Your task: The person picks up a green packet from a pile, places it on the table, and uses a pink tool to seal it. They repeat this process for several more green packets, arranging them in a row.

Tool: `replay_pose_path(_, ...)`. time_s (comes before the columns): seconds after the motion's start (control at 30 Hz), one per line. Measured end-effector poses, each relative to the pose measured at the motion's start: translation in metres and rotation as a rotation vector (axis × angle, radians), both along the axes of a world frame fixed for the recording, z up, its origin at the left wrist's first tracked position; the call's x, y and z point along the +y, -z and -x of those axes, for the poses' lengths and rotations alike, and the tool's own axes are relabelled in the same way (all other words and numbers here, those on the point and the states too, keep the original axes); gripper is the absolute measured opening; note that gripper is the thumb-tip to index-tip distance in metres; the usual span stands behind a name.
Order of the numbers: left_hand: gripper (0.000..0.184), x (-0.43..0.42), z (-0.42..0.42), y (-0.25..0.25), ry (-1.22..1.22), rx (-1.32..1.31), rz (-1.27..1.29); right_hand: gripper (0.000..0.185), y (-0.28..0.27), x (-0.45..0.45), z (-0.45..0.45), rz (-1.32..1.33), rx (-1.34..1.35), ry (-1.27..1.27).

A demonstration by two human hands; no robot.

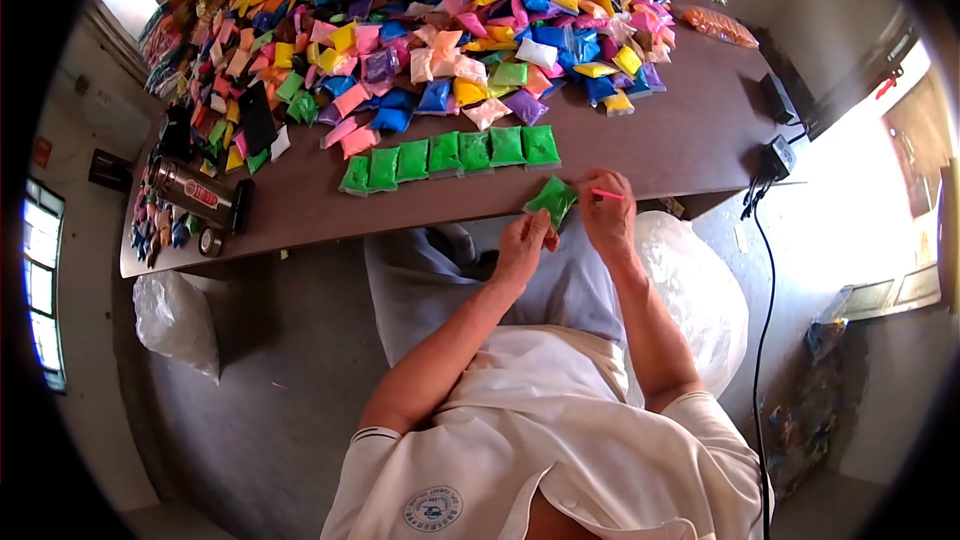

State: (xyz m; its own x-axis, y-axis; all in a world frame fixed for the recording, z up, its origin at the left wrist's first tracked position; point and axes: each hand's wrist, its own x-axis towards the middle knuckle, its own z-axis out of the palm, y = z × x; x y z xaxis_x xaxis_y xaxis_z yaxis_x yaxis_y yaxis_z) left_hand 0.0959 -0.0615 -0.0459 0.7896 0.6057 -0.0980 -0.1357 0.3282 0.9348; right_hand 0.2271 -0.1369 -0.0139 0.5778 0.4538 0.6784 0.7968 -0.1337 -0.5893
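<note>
My left hand (pixel 527 241) pinches the lower edge of a small green packet (pixel 551 199), held just off the table's front edge above my lap. Close by on the packet's other side, my right hand (pixel 610 212) is closed on a thin pink stick (pixel 607 194). Whether its fingertips also touch the packet's corner, I cannot tell. Beyond both hands, several more green packets (pixel 444 154) lie side by side in a row on the brown table (pixel 640 155).
A heap of many-coloured packets (pixel 440 30) covers the far side of the table. A steel flask (pixel 192 192) lies at the left, with a round lid (pixel 210 241) beside it. A black adapter (pixel 777 157) with a hanging cable sits at the right edge. Clear plastic bags (pixel 690 290) stand below.
</note>
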Motion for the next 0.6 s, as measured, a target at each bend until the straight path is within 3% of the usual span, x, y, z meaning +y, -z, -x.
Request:
replay_pose_path(0.07, 0.037, 0.0, 0.001, 0.003, 0.0, -0.012, -0.075, 0.01, -0.006, -0.002, -0.007, -0.018, 0.028, 0.023)
replay_pose_path(0.17, 0.036, -0.001, 0.004, 0.008, -0.034, 0.004, -0.041, 0.013, -0.023, -0.008, 0.0, 0.014, 0.231, -0.208)
replay_pose_path(0.27, 0.037, -0.004, 0.001, 0.007, -0.054, -0.004, 0.014, 0.013, -0.022, -0.002, 0.016, 0.106, 0.093, -0.357)
replay_pose_path(0.53, 0.036, 0.0, 0.002, 0.004, -0.033, -0.021, -0.085, 0.01, -0.004, 0.011, -0.013, 0.122, 0.071, -0.043)
replay_pose_path(0.6, 0.035, 0.001, 0.004, 0.004, -0.036, 0.002, -0.101, 0.011, -0.01, 0.005, -0.015, -0.024, 0.352, -0.125)
